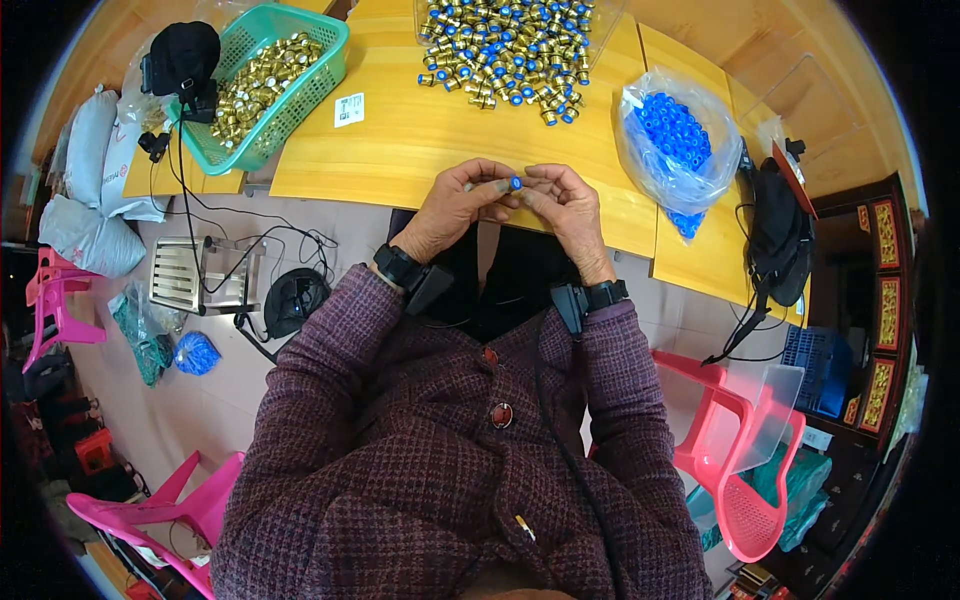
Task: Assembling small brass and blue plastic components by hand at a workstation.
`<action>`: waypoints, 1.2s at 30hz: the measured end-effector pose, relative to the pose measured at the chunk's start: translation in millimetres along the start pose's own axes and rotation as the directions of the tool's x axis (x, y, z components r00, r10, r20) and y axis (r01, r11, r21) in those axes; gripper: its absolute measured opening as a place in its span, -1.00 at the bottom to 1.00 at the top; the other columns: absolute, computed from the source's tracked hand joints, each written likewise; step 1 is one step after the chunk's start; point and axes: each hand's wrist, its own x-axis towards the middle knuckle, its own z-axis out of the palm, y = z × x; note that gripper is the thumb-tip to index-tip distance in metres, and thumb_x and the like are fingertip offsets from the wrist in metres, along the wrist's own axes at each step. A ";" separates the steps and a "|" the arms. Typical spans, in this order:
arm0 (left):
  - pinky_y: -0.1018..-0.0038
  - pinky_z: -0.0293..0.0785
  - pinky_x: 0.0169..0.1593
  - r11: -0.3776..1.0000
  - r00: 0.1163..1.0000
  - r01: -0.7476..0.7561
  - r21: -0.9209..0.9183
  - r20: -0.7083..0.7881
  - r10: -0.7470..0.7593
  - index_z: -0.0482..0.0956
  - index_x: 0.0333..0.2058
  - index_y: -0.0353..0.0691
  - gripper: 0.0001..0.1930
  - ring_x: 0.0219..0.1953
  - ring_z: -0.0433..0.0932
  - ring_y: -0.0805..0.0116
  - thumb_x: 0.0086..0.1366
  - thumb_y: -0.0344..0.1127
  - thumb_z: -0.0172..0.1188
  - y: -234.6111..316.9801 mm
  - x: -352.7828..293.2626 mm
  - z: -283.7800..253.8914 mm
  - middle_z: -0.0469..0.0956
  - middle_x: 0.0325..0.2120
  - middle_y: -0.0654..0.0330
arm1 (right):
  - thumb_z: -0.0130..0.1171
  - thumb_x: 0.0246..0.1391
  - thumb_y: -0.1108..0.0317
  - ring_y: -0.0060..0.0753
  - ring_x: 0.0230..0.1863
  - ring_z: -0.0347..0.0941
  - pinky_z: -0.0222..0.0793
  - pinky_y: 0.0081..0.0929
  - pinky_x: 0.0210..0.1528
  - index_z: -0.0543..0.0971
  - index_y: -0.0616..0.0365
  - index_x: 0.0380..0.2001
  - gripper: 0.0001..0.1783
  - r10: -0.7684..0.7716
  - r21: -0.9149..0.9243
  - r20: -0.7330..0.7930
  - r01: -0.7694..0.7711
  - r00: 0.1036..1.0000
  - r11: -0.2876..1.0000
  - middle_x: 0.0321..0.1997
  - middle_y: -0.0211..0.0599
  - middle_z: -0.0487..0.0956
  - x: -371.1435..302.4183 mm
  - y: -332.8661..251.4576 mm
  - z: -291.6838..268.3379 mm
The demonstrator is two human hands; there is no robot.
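Over the near edge of the yellow table, my left hand (450,208) and my right hand (568,212) meet fingertip to fingertip. Between them they pinch a small brass fitting with a blue plastic cap (516,184); its blue end shows, and the fingers hide most of its body. Farther back lies a heap of brass fittings with blue caps (510,55), partly in a clear tray. To the right, a clear plastic bag (640,160) holds many loose blue caps (675,135). At the left, a green basket (335,45) contains brass fittings (262,85) without blue caps.
A white label (349,110) lies on the wooden table (390,165). A black cap (183,60) and dangling cables are by the basket. A black bag (778,235) hangs at the table's right edge. Pink chairs (735,480), a metal stool (190,272) and white sacks (92,150) stand around.
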 end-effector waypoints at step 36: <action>0.61 0.49 -0.37 0.949 1.000 0.031 0.314 -0.006 -0.031 0.59 -0.14 -0.37 -0.78 -0.48 0.54 0.55 0.33 -0.35 0.16 0.4 3.9 3.4 0.59 -0.50 0.26 | 0.24 0.10 0.54 -0.83 -0.42 0.24 0.19 -0.83 -0.36 0.46 0.16 -0.28 -0.83 0.083 -0.150 0.125 -0.064 0.989 0.987 -0.42 -0.64 0.39 -1.4 -4.6 0.3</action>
